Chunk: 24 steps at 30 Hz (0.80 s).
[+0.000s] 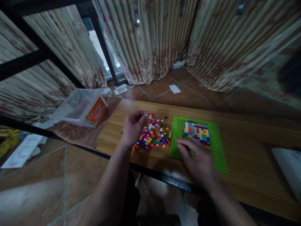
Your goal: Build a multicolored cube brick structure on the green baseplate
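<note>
Striped, flower-patterned curtains [164, 34] hang across the top of the frame, above a brown tiled floor [39, 185] where a white sheet of paper [175, 89] lies at upper center. Running from the center left to the lower right is a long wooden bench [246, 150]. Near its left end, at center left of the frame, sits a clear plastic box [72, 110] with an orange label [97, 111]. Small loose bricks [154, 134] in many colors are spread on the bench at the center of the frame. Just right of them lies a green studded board [217, 157], carrying a low block of joined bricks [196, 130] in white, blue, red, yellow and purple. Two bare hands reach in from the bottom edge. Over the left side of the loose bricks is the left hand [135, 125], fingers curled and thumb close to the forefinger; whether they grip a brick cannot be told. Above the board's near left part is the right hand [197, 158], thumb and forefinger tips near each other beside the block; whether they meet or hold anything is unclear.
</note>
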Tool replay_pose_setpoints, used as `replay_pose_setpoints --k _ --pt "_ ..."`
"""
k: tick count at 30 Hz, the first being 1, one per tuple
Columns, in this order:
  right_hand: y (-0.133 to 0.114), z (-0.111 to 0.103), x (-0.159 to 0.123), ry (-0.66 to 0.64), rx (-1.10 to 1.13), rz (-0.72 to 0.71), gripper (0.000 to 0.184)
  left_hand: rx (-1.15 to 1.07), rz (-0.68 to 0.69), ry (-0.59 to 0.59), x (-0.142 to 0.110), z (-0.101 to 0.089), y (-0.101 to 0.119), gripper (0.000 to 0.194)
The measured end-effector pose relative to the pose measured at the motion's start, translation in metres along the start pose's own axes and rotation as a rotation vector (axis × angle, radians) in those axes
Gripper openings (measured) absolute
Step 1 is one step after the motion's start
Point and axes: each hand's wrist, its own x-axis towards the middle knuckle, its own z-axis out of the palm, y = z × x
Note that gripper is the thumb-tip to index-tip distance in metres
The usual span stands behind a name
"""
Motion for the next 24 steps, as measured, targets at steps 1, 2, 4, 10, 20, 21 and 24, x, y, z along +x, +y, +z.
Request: replay_pose_setpoints --k 1,2,4,10,20,21,24 --pt "0.0 0.007 -0.001 -0.052 -0.011 -0.015 0.02 -0.009 -0.004 -0.007 0.0 0.0 0.0 0.029" --pt "0.0 0.012 -0.001 -0.083 -0.026 -0.016 0.021 -0.019 -0.008 -0.014 0.0 0.001 -0.001 0.029" --pt "0.004 0.022 0.0 -0.116 -0.073 0.001 0.021 -0.041 -0.012 -0.025 0.0 0.001 -0.001 0.026" --pt "0.011 0.042 0.005 -0.154 -0.248 0.015 0.026 -0.039 -0.003 -0.067 -0.003 0.002 -0.001 0.017" --pt "0.013 0.047 0.006 -0.164 -0.256 -0.004 0.02 0.009 0.045 -0.119 -0.003 0.002 -0.008 0.018" --pt "0.012 0.045 0.006 -0.167 -0.241 0.001 0.02 0.035 0.066 -0.13 -0.002 0.002 -0.01 0.018" --pt "0.012 0.04 0.005 -0.152 -0.235 0.028 0.018 0.194 0.13 -0.183 -0.002 0.001 -0.012 0.018"
